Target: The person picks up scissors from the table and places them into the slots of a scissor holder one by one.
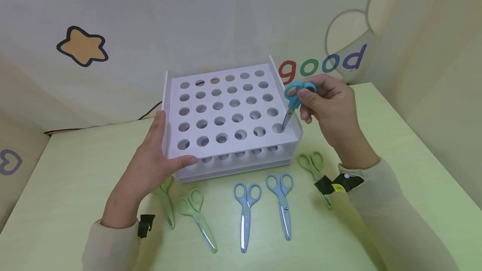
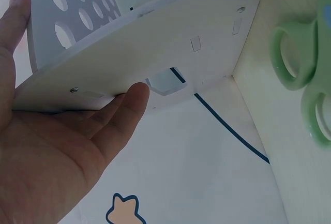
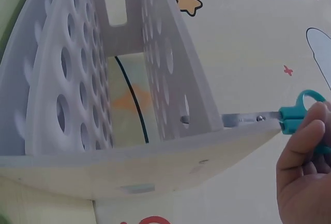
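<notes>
A white rack [image 1: 230,152] with rows of round holes in its top plate stands on the table. At its left side wall my left hand [image 1: 147,163] presses with fairly straight fingers, the thumb lying over the front left corner of the top. My right hand [image 1: 335,110] pinches a pair of teal-handled scissors [image 1: 295,101] by the finger loops, above the rack's front right corner. The scissors tilt with their blades down, and the tips enter the front right hole. In the right wrist view, the blade tip [image 3: 185,119] shows below the top plate.
In front of the rack lie two blue scissors [image 1: 245,216] [image 1: 282,206] and two green scissors [image 1: 197,216] [image 1: 165,204]. Another green pair [image 1: 315,170] lies under the right wrist. A dark cable [image 1: 150,110] runs behind the rack, near the wall.
</notes>
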`<state>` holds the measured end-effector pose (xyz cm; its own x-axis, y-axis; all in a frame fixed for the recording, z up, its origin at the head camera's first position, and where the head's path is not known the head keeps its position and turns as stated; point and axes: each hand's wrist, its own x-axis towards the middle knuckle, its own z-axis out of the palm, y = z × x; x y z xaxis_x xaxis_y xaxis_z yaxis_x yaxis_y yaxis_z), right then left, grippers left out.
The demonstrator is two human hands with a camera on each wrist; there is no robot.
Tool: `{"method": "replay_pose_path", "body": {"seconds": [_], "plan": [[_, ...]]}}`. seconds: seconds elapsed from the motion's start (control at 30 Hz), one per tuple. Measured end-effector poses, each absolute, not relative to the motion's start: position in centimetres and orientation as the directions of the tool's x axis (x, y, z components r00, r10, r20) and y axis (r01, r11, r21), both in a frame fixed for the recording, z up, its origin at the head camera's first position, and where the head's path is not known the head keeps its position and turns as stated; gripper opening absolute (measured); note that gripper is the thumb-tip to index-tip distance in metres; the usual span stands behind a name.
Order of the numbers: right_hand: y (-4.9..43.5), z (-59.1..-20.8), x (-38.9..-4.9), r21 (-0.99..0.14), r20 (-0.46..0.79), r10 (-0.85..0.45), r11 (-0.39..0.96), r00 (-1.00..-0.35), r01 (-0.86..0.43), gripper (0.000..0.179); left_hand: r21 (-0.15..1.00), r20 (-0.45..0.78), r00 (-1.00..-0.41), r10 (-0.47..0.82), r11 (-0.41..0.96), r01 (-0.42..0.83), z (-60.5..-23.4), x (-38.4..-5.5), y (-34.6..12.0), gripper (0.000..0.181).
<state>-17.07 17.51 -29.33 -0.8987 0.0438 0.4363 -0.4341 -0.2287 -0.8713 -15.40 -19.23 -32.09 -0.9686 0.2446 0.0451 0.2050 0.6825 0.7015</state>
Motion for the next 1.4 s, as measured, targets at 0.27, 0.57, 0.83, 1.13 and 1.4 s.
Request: {"method": "replay_pose_path", "body": {"seconds": [0.27,0.57,0.83,1.13,1.4], "plan": [[18.3,-29.4,-17.3,-0.906,0.424,-0.123,-0.041,-0.897,-0.422,0.011,0.701,0.031,-0.969,0.244,0.686,0.196,-31.9,-15.3,-19.3,0.131],[18.6,-30.1,-17.8,-0.939,0.31,-0.229,0.076,-0.923,-0.335,0.013,0.698,0.032,-0.968,0.249,0.687,0.2,-32.0,-15.4,-19.3,0.132],[19.0,-30.0,-17.7,-0.909,0.245,-0.323,0.252,-0.914,-0.333,0.016,0.696,0.049,-0.966,0.255,0.685,0.216,-32.0,-15.4,-19.3,0.131],[19.0,-30.1,-17.6,-0.896,0.207,-0.334,0.312,-0.92,-0.315,0.014,0.69,0.05,-0.966,0.255,0.691,0.218,-32.1,-15.5,-19.3,0.131],[18.6,-30.3,-17.8,-0.888,0.152,-0.294,0.378,-0.944,-0.261,0.015,0.699,0.04,-0.968,0.246,0.685,0.203,-32.0,-15.6,-19.3,0.131]]}}
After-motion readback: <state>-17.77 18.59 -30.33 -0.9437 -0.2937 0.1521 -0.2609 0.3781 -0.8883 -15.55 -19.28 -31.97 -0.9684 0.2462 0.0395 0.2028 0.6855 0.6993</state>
